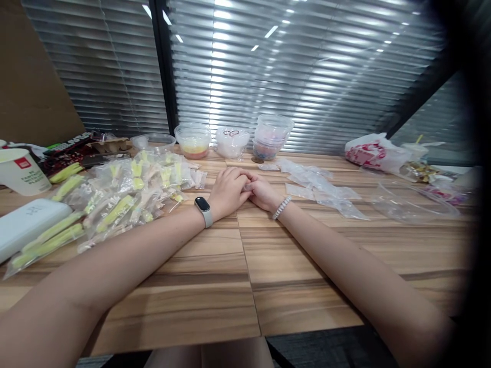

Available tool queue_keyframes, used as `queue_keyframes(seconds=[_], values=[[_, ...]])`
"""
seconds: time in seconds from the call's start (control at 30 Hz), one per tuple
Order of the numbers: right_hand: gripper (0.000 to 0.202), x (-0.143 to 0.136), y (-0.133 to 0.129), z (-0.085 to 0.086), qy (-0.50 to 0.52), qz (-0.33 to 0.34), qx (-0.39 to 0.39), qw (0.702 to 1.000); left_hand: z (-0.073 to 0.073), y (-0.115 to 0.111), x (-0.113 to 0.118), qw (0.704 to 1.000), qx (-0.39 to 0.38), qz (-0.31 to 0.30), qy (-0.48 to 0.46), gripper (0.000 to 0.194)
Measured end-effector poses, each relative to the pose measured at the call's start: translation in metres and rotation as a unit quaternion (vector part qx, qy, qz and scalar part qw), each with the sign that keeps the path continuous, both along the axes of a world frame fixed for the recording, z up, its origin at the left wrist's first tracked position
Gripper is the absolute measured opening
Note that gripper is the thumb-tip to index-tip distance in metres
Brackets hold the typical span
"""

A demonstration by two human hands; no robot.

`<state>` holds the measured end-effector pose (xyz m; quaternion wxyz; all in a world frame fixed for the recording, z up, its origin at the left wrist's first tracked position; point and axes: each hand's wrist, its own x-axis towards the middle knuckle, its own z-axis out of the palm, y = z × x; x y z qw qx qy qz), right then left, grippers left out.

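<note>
My left hand point(229, 190), with a grey smart band point(203, 211) on its wrist, rests on the wooden table point(199, 286) with its fingers folded against my right hand. My right hand point(264, 191), which has a beaded bracelet point(282, 208) at the wrist, lies against it with the fingers closed and interlaced. No object shows in either hand. To the left of my left hand is a heap of clear packets point(130, 189) with yellow and pale pieces inside. Thin clear plastic bags point(318, 186) lie spread to the right of my right hand.
Clear tubs point(193, 140) stand at the back, with a stack of tubs point(272, 135) beside a white-filled tub point(232, 143). At left are a paper cup point(25, 174) and a white box point(32, 222). A pink-and-white bag point(376, 153) and a clear plastic lid point(412, 202) lie at right.
</note>
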<state>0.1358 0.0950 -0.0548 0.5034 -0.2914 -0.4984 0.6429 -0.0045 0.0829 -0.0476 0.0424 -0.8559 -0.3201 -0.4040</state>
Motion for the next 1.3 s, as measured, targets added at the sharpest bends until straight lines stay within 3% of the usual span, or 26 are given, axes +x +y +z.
queue_keyframes(seconds=[0.17, 0.4, 0.63, 1.03, 1.3], values=[[0.037, 0.0, -0.0018, -0.0009, 0.037, 0.0, 0.036, 0.999, 0.002, -0.0046, 0.0013, 1.0, 0.011, 0.006, 0.013, 0.031], [0.029, -0.002, -0.0066, 0.0009, 0.008, -0.035, 0.039, 0.999, 0.0013, -0.005, 0.001, 1.0, 0.005, 0.022, 0.021, 0.031], [0.039, 0.0, -0.0057, 0.0048, 0.016, 0.06, 0.064, 0.996, 0.0015, -0.0053, 0.0011, 1.0, 0.004, 0.015, 0.019, 0.032], [0.027, 0.0014, -0.0003, -0.0017, -0.004, -0.022, 0.046, 0.999, 0.0021, -0.0066, 0.0018, 0.999, 0.004, 0.008, 0.032, 0.039], [0.02, -0.001, -0.0012, 0.003, 0.002, -0.005, 0.026, 1.0, 0.0046, -0.0098, -0.0017, 0.999, -0.037, -0.001, 0.012, 0.063]])
